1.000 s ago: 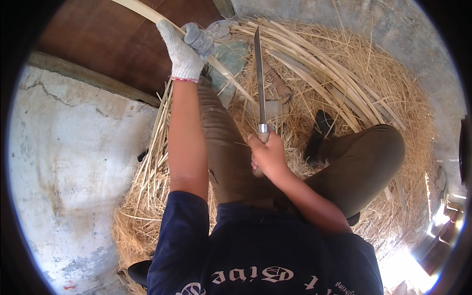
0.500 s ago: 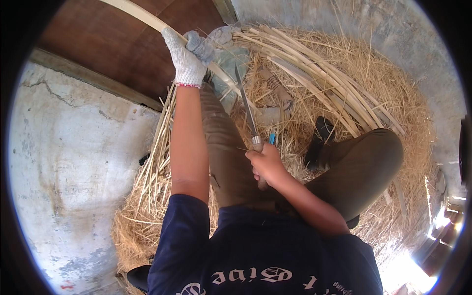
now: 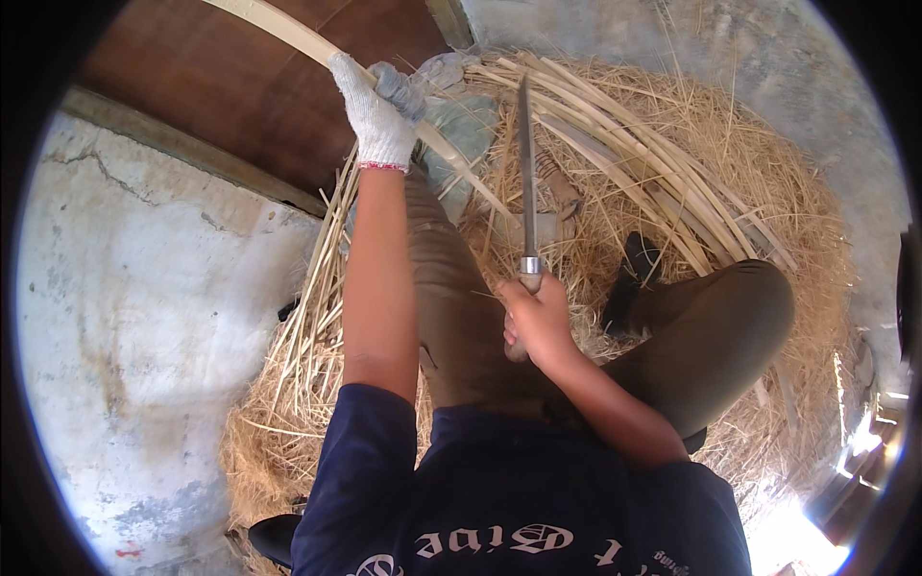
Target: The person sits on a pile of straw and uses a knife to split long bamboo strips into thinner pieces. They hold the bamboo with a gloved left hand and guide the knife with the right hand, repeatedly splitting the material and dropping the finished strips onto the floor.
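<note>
While gloved left hand (image 3: pixel 376 117) grips strip (image 3: pixel 279 27).

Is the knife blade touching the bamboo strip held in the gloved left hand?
Cannot tell. In the head view the knife blade crosses near the bamboo strip; no contact or gap shows plainly.

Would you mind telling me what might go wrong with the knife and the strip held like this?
1. The right hand is bare and grips the knife just below its blade; a slip could cut it.
2. The blade points toward the gloved left hand holding the bamboo strip.
3. Loose shavings underfoot may hide sharp splinters near the legs.
</note>
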A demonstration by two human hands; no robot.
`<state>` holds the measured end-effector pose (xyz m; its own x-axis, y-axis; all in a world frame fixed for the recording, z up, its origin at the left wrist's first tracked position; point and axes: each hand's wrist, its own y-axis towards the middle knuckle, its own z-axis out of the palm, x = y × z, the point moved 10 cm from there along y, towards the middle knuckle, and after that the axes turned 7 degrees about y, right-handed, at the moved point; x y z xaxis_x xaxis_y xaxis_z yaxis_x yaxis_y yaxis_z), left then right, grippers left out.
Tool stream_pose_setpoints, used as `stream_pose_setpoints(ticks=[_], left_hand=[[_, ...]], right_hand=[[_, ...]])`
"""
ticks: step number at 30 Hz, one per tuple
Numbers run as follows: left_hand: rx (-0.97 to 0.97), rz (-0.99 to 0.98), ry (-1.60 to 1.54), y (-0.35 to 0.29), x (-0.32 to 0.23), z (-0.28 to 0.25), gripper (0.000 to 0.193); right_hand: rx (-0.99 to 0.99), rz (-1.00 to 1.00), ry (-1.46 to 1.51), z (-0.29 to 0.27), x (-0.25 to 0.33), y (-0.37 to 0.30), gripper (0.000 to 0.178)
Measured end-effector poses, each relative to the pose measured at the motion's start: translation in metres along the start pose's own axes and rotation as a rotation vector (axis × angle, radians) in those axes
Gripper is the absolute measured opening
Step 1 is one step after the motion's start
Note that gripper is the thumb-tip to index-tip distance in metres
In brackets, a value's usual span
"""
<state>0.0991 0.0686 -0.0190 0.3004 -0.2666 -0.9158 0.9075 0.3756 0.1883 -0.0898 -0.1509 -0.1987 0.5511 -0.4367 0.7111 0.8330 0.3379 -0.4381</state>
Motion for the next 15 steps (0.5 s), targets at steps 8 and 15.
stream_pose_setpoints(ticks=[8,15], left_hand=[[-0.097,0.004,-0.040,0.002,0.001,-0.017,0.076],[-0.206,0.046,-0.041,0.000,-0.003,-0.022,0.075]], right_hand=[[-0.010,0.058,-0.161,0.003,-0.022,-0.003,0.013],[0.046,0.072,-0.174,0.003,-0.027,0.001,0.013]])
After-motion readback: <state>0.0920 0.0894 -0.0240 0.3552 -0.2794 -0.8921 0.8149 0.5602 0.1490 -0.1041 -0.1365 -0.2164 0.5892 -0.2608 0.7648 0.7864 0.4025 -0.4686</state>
